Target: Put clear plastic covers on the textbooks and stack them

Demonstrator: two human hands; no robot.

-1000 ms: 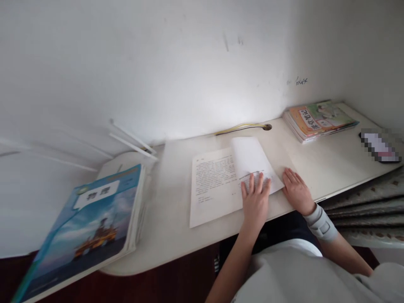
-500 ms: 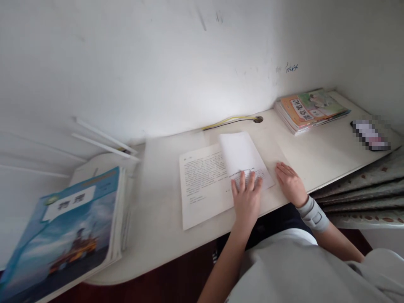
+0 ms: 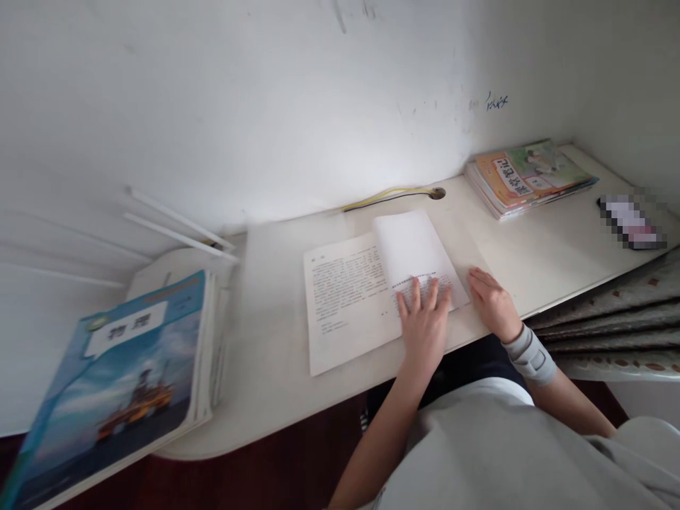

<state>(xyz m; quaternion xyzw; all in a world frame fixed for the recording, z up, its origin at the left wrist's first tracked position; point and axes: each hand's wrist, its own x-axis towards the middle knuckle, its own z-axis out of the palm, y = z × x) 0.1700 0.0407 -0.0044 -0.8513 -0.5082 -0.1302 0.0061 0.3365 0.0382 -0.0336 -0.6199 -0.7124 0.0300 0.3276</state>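
Note:
An open book [image 3: 348,290] with printed text lies flat on the desk in front of me. Its right-hand page [image 3: 411,241] shows a blank upper part and a bold line of text above smaller print. My left hand [image 3: 426,326] rests on the lower part of that page with its fingers spread, covering some of the print. Beside the book's lower right corner, my right hand [image 3: 494,306] lies on the desk with fingers stretched out and close together, holding nothing. A grey wrist band [image 3: 530,354] is around my right wrist.
A pile of books with a blue physics textbook [image 3: 138,382] on top stands at the left, near white bars [image 3: 178,223]. At the back right are stacked workbooks [image 3: 534,177] and a phone [image 3: 631,221]. Cables [image 3: 390,197] run into a hole by the wall. A patterned curtain [image 3: 610,312] hangs at the right.
The view has shifted slightly, so the desk and its things sit a little further right and higher. Both hands keep their places relative to the book.

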